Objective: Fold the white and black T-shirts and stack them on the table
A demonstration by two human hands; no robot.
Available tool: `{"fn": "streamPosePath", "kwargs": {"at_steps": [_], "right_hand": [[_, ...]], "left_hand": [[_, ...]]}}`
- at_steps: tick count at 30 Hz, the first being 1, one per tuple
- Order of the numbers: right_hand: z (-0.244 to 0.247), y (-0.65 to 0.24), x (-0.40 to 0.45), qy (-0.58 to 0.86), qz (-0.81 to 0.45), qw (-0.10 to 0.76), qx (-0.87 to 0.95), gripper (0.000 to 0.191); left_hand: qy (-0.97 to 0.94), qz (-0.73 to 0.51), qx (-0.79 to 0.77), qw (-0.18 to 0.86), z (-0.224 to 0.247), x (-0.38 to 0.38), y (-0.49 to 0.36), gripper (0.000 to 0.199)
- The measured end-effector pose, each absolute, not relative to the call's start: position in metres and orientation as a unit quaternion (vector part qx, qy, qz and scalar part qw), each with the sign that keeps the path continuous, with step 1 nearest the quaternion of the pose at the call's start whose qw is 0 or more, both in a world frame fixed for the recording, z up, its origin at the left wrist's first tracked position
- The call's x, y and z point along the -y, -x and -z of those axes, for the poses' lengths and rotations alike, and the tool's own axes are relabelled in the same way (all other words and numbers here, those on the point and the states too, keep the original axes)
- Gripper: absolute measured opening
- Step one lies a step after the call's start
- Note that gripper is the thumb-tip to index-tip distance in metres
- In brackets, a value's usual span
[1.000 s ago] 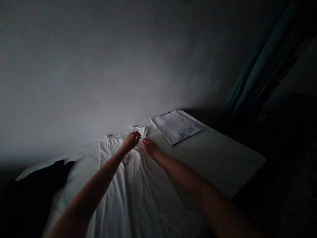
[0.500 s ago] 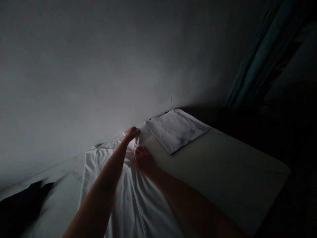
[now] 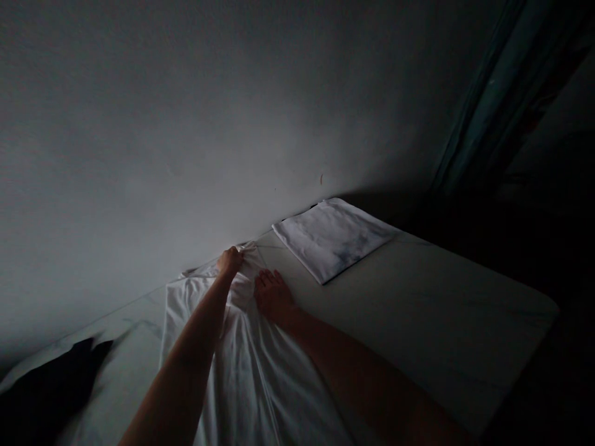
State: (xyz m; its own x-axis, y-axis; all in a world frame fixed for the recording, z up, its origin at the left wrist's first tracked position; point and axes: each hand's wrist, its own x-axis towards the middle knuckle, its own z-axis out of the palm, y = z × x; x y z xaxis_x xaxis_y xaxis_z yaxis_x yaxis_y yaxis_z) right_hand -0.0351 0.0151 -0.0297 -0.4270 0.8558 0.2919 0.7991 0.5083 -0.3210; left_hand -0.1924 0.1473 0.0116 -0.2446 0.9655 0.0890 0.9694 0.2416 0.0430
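A shiny white garment (image 3: 251, 371), shirt-like in shape, lies spread over the table with long creases running toward me. My left hand (image 3: 230, 260) is closed on its bunched cloth near the far end, by the wall. Beside it, my right hand (image 3: 273, 296) rests palm down at the garment's right edge, fingers stretched out and slightly apart. My left forearm covers part of the cloth, and the near end runs out of view.
A folded white cloth (image 3: 332, 238) with greyish patches lies at the table's far corner, to the right. Dark fabric (image 3: 60, 378) sits at the left. The marble-patterned table (image 3: 418, 310) meets a pale wall (image 3: 186, 155). A teal curtain (image 3: 483, 93) hangs at the right.
My left hand has moved left and slightly nearer, with cloth still in it. The fingers of my right hand have gone from gripping the garment's edge to lying flat.
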Motion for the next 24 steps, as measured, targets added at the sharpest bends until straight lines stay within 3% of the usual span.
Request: {"fn": "streamPosePath", "kwargs": {"at_steps": [7, 17, 24], "right_hand": [[0.027, 0.034, -0.017, 0.478, -0.057, 0.225, 0.847, 0.045], [0.028, 0.035, -0.018, 0.468, -0.048, 0.212, 0.857, 0.045], [0.031, 0.038, -0.019, 0.418, -0.023, 0.238, 0.877, 0.035]], "left_hand": [[0.608, 0.031, 0.792, 0.042, -0.017, -0.150, 0.192, 0.031], [0.658, 0.067, 0.750, 0.024, -0.015, -0.182, 0.173, 0.034], [0.646, 0.102, 0.756, 0.025, 0.001, -0.189, 0.168, 0.033]]}}
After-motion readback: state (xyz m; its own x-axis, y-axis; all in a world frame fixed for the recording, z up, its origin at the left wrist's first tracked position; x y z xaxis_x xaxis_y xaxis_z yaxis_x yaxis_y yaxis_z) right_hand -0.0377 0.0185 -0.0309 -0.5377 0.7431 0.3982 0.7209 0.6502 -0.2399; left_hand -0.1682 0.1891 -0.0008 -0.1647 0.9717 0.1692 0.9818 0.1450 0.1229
